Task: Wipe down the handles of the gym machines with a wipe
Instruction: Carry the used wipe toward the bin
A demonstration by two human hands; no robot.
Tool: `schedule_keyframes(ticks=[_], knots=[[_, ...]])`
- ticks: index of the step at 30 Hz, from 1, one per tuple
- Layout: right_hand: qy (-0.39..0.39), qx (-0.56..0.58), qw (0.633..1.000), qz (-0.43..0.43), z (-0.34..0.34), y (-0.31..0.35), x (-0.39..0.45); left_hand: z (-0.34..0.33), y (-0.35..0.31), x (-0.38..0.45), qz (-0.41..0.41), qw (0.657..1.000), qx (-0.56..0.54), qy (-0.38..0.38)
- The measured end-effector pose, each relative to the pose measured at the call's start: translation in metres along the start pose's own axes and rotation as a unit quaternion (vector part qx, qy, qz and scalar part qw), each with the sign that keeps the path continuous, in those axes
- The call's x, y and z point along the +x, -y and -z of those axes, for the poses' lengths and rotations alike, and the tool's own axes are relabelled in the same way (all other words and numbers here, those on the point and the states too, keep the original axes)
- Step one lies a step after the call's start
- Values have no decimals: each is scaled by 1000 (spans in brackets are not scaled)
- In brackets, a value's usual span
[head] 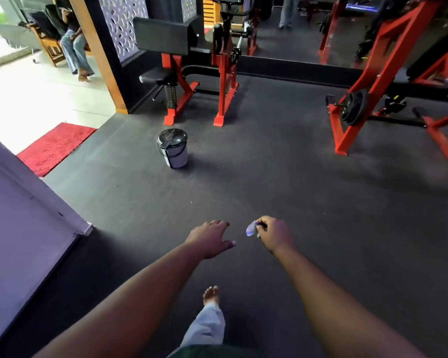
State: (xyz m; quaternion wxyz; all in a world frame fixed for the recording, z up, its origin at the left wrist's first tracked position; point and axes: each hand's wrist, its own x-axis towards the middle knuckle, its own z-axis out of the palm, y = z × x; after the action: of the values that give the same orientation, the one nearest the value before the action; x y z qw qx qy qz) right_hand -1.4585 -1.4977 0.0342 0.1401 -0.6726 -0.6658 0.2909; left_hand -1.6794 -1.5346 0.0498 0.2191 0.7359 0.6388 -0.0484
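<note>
Head view, looking down: the right hand (274,235) has its fingers (263,222) curled in, pinching a small crumpled wipe (251,229) that shows pale violet at the thumb side. The left hand (209,238) is just beside it, apart from the wipe, palm down with its fingers spread loose and grasping nothing. Both bare forearms reach forward over the floor (295,177), touching no surface.

Below the arms a bare foot (211,294) steps forward from a pale trouser leg. The floor is dark grey rubber matting, scuffed in lighter patches. A small pedal bin (172,148) with a black lid and light body stands on it ahead and to the left, well apart from the hands. Beyond the bin is a red-framed gym machine (192,73) with black pads and a round black seat. Another red machine (378,81), loaded with black weight plates, stands at the right. A mirror (295,29) lines the back wall between them.

At the left, a pale panel (23,215) angles into view, a red mat (55,147) lies at the edge of the matting, and pale tiles run outward. On a wooden chair there sits another person (70,34) in dark top and jeans.
</note>
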Motion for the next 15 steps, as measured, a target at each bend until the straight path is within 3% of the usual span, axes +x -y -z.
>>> schedule_keyframes(ticks=[15], knots=[[-10,-31,999,6,84,55,355,156,57,333,19,1000,-7,12]])
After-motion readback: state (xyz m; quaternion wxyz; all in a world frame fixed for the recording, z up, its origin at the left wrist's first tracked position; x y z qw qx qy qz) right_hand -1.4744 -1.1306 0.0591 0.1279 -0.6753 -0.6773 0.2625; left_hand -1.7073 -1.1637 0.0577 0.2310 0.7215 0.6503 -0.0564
